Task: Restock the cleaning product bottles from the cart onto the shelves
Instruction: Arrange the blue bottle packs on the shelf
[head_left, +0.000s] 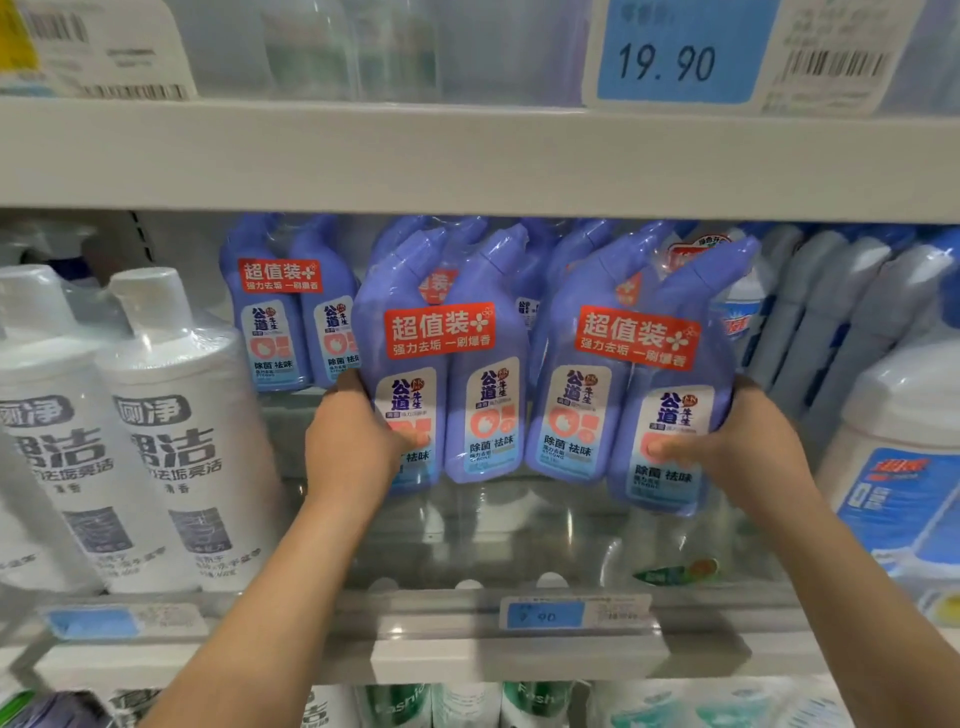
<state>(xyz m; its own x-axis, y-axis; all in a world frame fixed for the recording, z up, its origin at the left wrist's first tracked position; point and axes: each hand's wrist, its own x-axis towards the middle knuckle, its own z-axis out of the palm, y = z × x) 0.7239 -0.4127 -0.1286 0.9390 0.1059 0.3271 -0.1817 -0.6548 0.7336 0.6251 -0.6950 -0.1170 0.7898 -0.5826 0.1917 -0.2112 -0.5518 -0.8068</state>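
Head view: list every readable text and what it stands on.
"19.90": blue price tag.
"超值装", "强力去垢 一刷爆香": red sticker, left twin pack.
"除菌 祛味": label, right twin pack.
"厕净": white bottles.
"Fash", cut off: lower-shelf bottles.
Lower price tag, barcodes: too blurred.

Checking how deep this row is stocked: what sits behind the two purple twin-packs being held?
More of the same purple packs stand behind the held twin-packs; only necks and bits of red label show. How many rows deep is covered.
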